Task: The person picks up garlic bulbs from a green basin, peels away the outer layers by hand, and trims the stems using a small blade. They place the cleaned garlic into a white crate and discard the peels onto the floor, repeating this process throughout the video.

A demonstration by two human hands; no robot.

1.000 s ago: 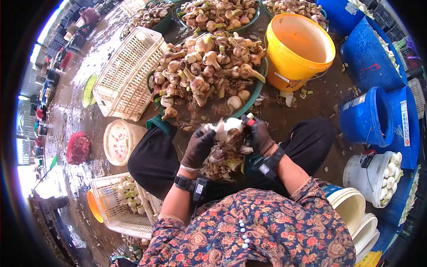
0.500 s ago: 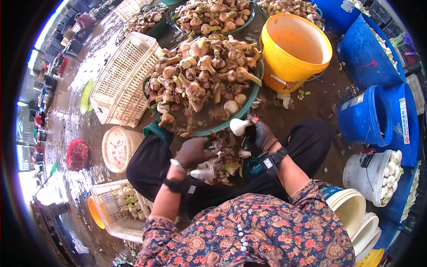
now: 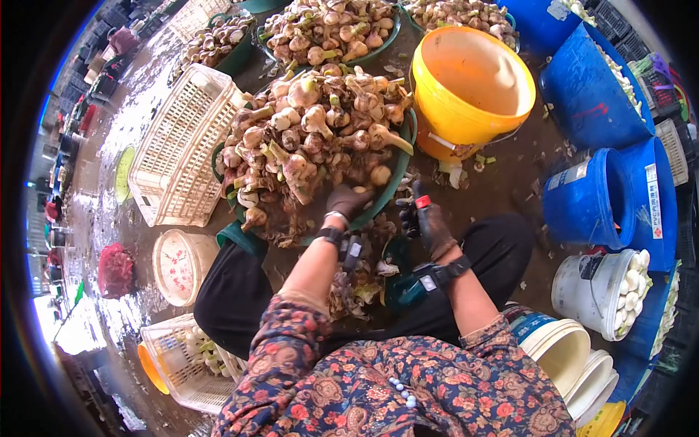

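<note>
Over the basin (image 3: 398,177), left hand (image 3: 348,200) moved forward

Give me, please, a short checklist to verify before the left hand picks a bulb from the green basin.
1. Left hand over the bulb pile in the green basin: ok.
2. Left grip closed on one bulb: cannot tell, the glove hides it.
3. Right hand holds the red-tipped tool, apart from the left hand: ok.
4. Peel scraps cleared away: not ok, a heap lies before the person.
5. Yellow bucket has room: ok, it looks empty.
</note>
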